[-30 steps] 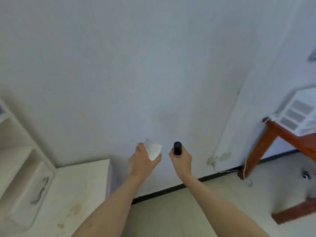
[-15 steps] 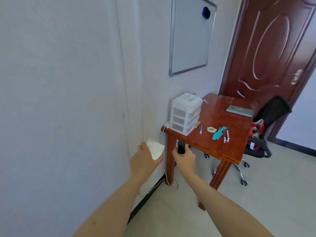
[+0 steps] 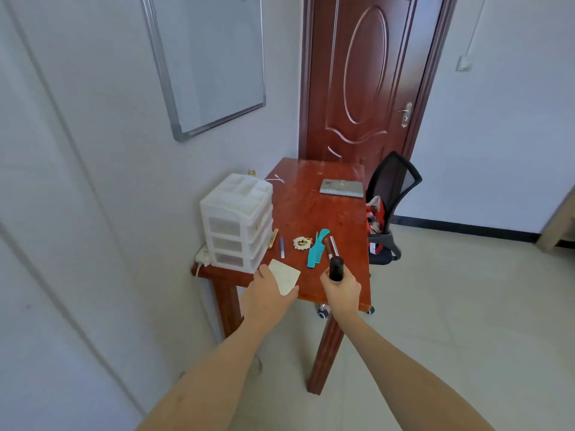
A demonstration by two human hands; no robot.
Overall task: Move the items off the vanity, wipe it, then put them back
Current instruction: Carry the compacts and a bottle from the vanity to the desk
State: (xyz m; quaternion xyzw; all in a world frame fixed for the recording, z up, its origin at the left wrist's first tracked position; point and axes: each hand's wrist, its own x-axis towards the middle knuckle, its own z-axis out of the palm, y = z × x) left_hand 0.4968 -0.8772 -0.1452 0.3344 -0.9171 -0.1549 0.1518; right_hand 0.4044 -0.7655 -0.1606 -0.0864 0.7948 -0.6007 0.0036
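White walls enclose the room; a whiteboard [image 3: 205,63] hangs at 11 o'clock and a dark red door [image 3: 364,79] stands at 12 o'clock, with a black chair [image 3: 393,194] at its foot. Red-brown tabletop [image 3: 314,209] runs lengthwise from 6 toward 12 o'clock against the left wall. White drawer unit [image 3: 238,225] sits on its left side. A grey flat case [image 3: 341,188] lies at the far right.

Near the front edge lie a gold tube [image 3: 273,238], a blue stick [image 3: 282,247], a small round ornament [image 3: 301,243], a teal comb [image 3: 316,247] and two pens [image 3: 330,246]. The comb's long axis runs from 6 to 12 o'clock, handle end far. The pens lie parallel just to its right.

Left hand [image 3: 267,295] pinches a white card [image 3: 283,276] over the front edge, thumb on top. Right hand [image 3: 340,289] has its grip wrapped round a black bottle [image 3: 336,268], held upright, cap pointing to 12 o'clock, above the front right corner.
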